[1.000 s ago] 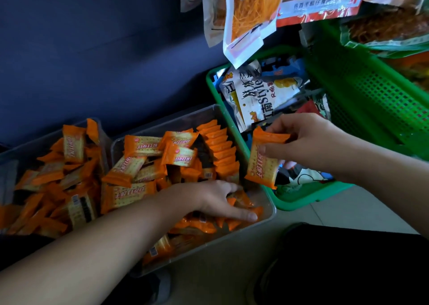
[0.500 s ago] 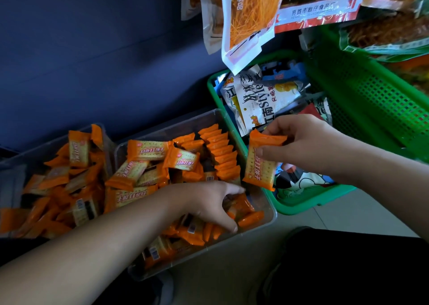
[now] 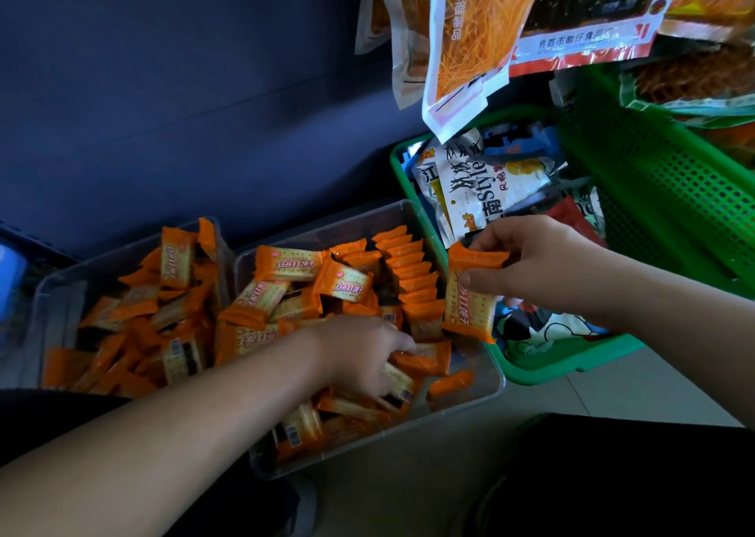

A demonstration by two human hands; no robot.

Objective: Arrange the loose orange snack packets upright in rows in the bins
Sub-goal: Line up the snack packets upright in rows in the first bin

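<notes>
1. Head view. The right hand [image 3: 543, 263] pinched one orange foil snack packet [image 3: 470, 303] by its top seam, thumb underneath and fingers on top. The packet hung on end over the right rim of the clear rectangular plastic bin [image 3: 496, 377]. Judged: it was held vertical so that it could go in edge-down.
2. An upright row of orange packets [image 3: 408, 267] stood along the bin's 1 o'clock side, just beside the held packet at its 9 o'clock. Judged: this was the row being extended.
3. The left hand [image 3: 359, 357] sat low in the bin, its fingers curled down into the loose orange packets [image 3: 286, 291]. Whether they gripped one could not be told. Judged: it was gathering stock or clearing room.
4. The held packet lay at 2 o'clock from the left hand, apart from it.
5. A second clear plastic bin [image 3: 53, 291] at 9 o'clock held jumbled packets. A green perforated plastic basket [image 3: 572, 357] of mixed bags stood at 3 o'clock.
</notes>
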